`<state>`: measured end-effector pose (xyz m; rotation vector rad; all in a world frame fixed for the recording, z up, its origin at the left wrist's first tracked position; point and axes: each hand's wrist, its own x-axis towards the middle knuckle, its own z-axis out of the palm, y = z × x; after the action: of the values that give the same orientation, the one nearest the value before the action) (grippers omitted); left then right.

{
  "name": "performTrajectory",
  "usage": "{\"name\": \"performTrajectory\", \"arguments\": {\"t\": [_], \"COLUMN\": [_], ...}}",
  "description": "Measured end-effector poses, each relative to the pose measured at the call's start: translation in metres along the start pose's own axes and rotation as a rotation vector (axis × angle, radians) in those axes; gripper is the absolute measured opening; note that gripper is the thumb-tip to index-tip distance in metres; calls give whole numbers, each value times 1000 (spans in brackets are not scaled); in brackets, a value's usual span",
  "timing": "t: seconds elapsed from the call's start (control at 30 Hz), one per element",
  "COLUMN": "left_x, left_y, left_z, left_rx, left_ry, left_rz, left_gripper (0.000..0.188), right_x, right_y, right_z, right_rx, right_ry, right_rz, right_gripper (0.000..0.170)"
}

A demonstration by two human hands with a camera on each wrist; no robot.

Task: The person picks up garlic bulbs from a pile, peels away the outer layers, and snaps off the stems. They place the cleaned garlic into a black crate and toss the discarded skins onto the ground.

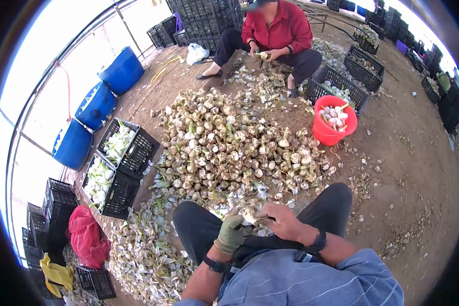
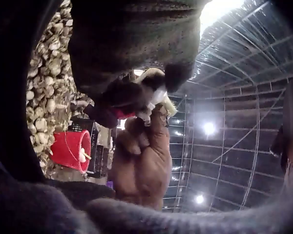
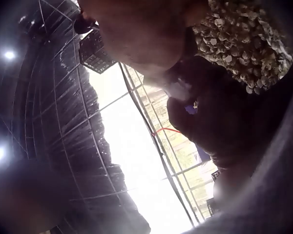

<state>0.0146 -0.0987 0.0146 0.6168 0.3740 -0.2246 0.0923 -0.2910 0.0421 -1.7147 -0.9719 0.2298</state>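
My left hand (image 1: 233,232), in a greenish glove, holds a garlic bulb (image 1: 248,214) between fingers and thumb above my lap. From the other side my bare right hand (image 1: 283,222) meets the bulb, its thumb and curled fingers pinching at its edge. A slim dark strip shows by the right fingers; I cannot tell what it is. In the left wrist view the bulb's pale skin (image 2: 158,96) appears between the glove and the right thumb. The right wrist view is dark around both hands. Just beyond my knees lies a big heap of untrimmed garlic (image 1: 234,148).
A red bucket (image 1: 327,130) with pale bulbs stands right of the heap. Black crates (image 1: 118,191) of whitish garlic and blue tubs (image 1: 89,107) line the left. Peelings (image 1: 148,255) cover the ground by my left leg. Opposite sits a person in red (image 1: 280,28), handling garlic.
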Motion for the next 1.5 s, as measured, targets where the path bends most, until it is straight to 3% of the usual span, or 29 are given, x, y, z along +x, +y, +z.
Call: {"name": "performTrajectory", "arguments": {"t": [0.13,0.2,0.3,0.33,0.4,0.47,0.57,0.67,0.77,0.87,0.9,0.93,0.97,1.0,1.07,1.17,1.23,1.3,1.43,1.5], "left_x": [-2,14,16,5,-3,-6,-11,-11,-13,-8,-14,-9,-1,3,1,7,15,8,6,8], "left_y": [8,-11,-15,3,16,17,21,23,25,22,22,21,19,17,13,10,2,8,15,19], "left_z": [-3,-22,-31,-16,-6,-4,9,-1,4,-23,-12,-19,-28,-32,-36,-18,-32,-18,-12,-13], "left_rx": [96,706,682,825,770,370,129,224,209,55,125,45,18,-7,-3,179,631,516,750,939], "left_ry": [-129,-78,-38,-104,-132,-50,-51,-137,-170,-439,-275,-280,-280,-286,-164,37,-24,108,113,37], "left_rz": [10,441,389,437,342,62,-21,3,32,-21,22,-29,-27,-24,-36,6,154,-27,-64,32], "left_gripper": [35,28,28,30,34,40,46,44,43,47,58,65,64,64,50,37,29,28,34,35], "right_x": [4,4,2,3,4,2,-4,-6,-8,1,3,6,3,15,10,13,15,17,16,13], "right_y": [-3,-4,-5,-4,-3,-1,7,6,7,3,3,3,6,-7,6,-1,-5,5,15,15], "right_z": [0,4,9,8,8,12,23,24,26,8,3,-4,-19,-24,-16,-13,-3,0,0,2], "right_rx": [14,-74,-47,3,111,230,343,355,395,680,668,656,660,442,-139,-134,-191,-188,-184,-283], "right_ry": [-13,-15,-20,-10,9,21,75,74,70,321,396,468,379,350,107,-15,-54,-93,-140,-191], "right_rz": [146,107,70,78,116,175,218,232,374,606,594,584,602,461,404,298,199,115,78,69], "right_gripper": [17,17,17,18,18,19,19,17,16,17,19,21,25,29,34,36,34,28,20,16]}}
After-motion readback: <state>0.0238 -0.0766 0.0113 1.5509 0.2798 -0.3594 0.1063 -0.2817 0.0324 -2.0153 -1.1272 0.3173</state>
